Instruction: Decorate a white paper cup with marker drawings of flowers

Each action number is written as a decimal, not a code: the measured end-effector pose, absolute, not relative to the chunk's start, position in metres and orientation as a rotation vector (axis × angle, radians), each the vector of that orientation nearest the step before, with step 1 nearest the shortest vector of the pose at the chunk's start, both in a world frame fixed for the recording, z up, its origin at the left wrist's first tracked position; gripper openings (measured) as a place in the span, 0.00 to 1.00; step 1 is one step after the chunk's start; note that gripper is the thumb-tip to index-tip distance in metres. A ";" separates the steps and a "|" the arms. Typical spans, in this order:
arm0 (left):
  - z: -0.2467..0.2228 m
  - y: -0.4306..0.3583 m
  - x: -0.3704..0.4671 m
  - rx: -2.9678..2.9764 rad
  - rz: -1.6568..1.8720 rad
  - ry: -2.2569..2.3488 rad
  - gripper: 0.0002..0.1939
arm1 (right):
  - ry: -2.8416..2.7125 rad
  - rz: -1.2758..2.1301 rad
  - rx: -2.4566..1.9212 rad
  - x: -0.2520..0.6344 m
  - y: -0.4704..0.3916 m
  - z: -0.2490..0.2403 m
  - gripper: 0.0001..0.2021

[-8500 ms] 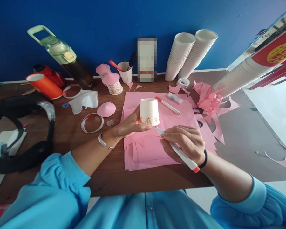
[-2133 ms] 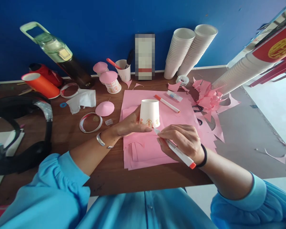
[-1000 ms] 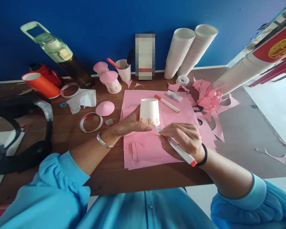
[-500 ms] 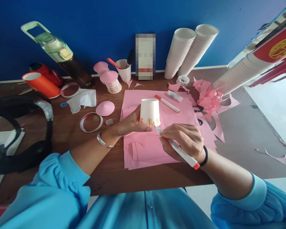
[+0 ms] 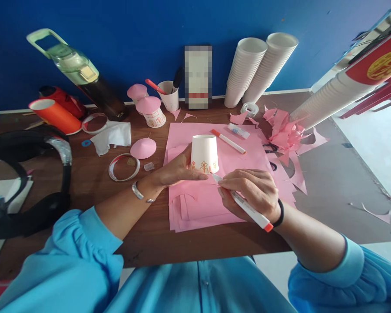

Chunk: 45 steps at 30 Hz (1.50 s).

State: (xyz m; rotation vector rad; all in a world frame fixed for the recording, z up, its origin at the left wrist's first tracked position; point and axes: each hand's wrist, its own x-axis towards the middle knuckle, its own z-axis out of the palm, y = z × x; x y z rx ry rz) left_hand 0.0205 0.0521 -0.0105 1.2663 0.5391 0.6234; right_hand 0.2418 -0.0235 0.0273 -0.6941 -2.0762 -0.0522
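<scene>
A white paper cup (image 5: pixel 204 150), rim downward, is gripped by my left hand (image 5: pixel 179 168), with the thumb along its lower edge. Small orange and brownish flowers run around the cup near that edge. My right hand (image 5: pixel 252 191) is closed around a white marker (image 5: pixel 247 208) with an orange end, its tip at the cup's lower edge beside an orange mark. Below both hands lie stacked pink paper sheets (image 5: pixel 211 208). A second orange-capped marker (image 5: pixel 228 142) and a small glue tube (image 5: pixel 239 131) rest on the sheets behind the cup.
Two cups with pink cone roofs (image 5: pixel 149 105) and a loose pink cone (image 5: pixel 143 148) stand left. Paper cup stacks (image 5: pixel 246 71), a phone (image 5: pixel 198 78) and a bottle (image 5: pixel 101 95) line the wall. Pink scraps (image 5: pixel 285 130) and scissors (image 5: pixel 271 148) lie right; headphones (image 5: pixel 67 161) left.
Almost nothing differs. The view has shifted very slightly, while both hands, the cup and the marker keep nearly the same positions.
</scene>
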 end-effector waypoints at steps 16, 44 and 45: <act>-0.011 0.053 0.019 1.289 0.617 0.526 0.44 | -2.096 -0.046 -0.715 0.242 -0.024 0.031 0.10; -0.003 0.052 0.022 1.309 0.629 0.539 0.47 | -2.084 -0.083 -0.726 0.242 -0.021 0.029 0.11; -0.004 0.052 0.022 1.313 0.632 0.536 0.47 | -2.086 -0.079 -0.729 0.241 -0.022 0.028 0.11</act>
